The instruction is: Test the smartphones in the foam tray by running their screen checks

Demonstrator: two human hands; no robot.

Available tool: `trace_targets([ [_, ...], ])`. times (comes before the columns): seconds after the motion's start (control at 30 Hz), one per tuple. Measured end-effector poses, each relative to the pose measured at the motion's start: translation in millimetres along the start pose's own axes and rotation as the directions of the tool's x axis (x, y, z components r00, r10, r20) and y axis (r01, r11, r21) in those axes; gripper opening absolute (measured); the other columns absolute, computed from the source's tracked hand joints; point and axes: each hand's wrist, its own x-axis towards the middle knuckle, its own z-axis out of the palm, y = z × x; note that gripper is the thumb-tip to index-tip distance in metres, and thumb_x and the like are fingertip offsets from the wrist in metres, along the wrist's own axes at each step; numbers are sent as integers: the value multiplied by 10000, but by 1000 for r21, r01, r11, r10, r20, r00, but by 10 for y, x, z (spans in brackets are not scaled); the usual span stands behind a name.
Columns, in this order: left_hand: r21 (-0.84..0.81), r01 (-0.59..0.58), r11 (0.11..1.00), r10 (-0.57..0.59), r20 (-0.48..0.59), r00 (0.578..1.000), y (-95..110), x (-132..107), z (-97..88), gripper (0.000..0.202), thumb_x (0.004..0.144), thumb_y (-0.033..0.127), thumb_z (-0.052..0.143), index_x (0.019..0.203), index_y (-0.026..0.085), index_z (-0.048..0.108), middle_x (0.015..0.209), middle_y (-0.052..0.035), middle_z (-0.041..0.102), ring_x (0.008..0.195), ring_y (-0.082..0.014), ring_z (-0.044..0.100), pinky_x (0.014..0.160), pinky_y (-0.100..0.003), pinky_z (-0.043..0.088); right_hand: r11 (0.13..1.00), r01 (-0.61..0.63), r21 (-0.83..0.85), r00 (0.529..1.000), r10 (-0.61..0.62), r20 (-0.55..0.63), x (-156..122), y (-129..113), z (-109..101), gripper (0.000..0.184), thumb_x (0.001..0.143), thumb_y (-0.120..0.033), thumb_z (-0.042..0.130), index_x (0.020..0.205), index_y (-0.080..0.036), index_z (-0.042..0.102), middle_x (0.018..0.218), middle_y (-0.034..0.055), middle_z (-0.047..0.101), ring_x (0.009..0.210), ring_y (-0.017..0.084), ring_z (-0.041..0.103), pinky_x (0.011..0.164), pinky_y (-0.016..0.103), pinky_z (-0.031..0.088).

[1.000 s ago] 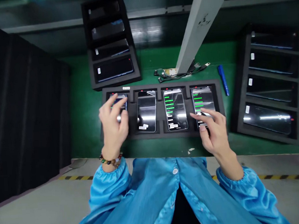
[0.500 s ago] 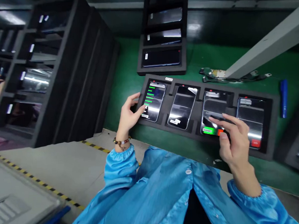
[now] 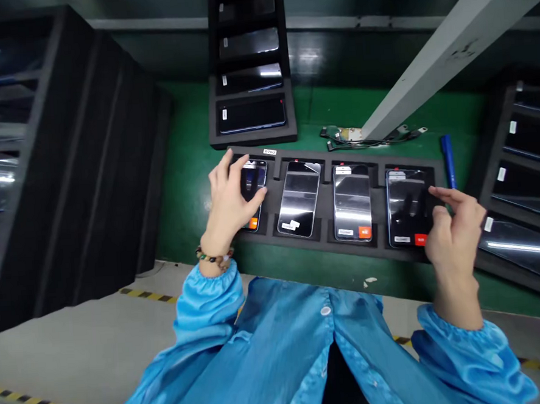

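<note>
LH splayed o/ L-end phone, RH half-curled nr R-end phone

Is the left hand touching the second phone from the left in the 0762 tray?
Apart. The head view shows a strip of dark tray between the left hand, at its thumb tip, and the second phone.

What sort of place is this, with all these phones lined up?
It looks like a factory workshop, probably one that handles phones. Black foam-like trays hold dark, glass-fronted phones in separate slots, they sit on a flat green workbench, and yellow-and-black striped tape marks the grey floor.
</note>
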Motion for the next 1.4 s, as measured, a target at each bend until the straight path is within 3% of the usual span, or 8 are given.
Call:
trace_targets([
  [0.1,91,79,993,-80,3,997,146,191,151,817,921,492,776,1648,314,450,1804,-179,276,1615,-490,303,1212,-762,415,999,-11,33,999,13,-33,66,-14,102,426,956,-320,503,1335,-228,675,1371,142,714,1444,384,541,1235,666,407],
  [0.33,19,79,997,-76,-112,991,203,244,228,720,870,300,755,1564,298,561,1608,-186,496,1463,-498,445,1142,-746,462,996,-93,16,995,93,-22,121,-141,169,353,980,-356,537,1297,-254,655,1342,150,740,1400,426,512,1189,774,343],
  [0.57,34,70,997,-65,-131,989,196,241,252,698,867,286,755,1544,316,588,1469,-185,526,1380,-491,463,1110,-748,463,976,-193,98,981,188,54,193,-210,130,368,978,-398,519,1281,-241,658,1291,105,779,1408,386,484,1242,686,305],
  [0.83,118,69,991,-58,-93,994,210,262,279,552,894,264,706,1443,256,646,1392,-208,541,1320,-488,495,1060,-744,467,924,-290,248,956,289,44,38,-285,134,299,970,-447,561,1181,-283,697,1241,103,750,1381,345,529,1220,649,375],
  [1.1,62,72,995,-66,-102,993,201,249,235,587,895,300,750,1464,271,610,1443,-198,540,1379,-483,496,1113,-739,475,906,-275,322,961,261,89,-2,-175,76,314,1012,-419,560,1287,-287,631,1318,94,764,1385,329,606,1207,638,394],
  [1.3,23,-9,1000,12,-120,993,110,202,141,706,855,298,817,1515,258,569,1442,-181,550,1420,-438,489,1248,-680,401,939,-252,232,968,244,63,-14,-145,42,303,992,-440,598,1244,-277,645,1303,91,784,1410,346,593,1206,656,401],
  [1.4,-31,-52,998,49,-111,993,26,192,50,751,825,299,844,1518,265,554,1437,-155,564,1402,-397,498,1229,-607,449,929,-251,271,968,245,57,-37,-115,76,303,996,-461,612,1235,-283,664,1252,92,793,1374,345,621,1205,668,398],
])
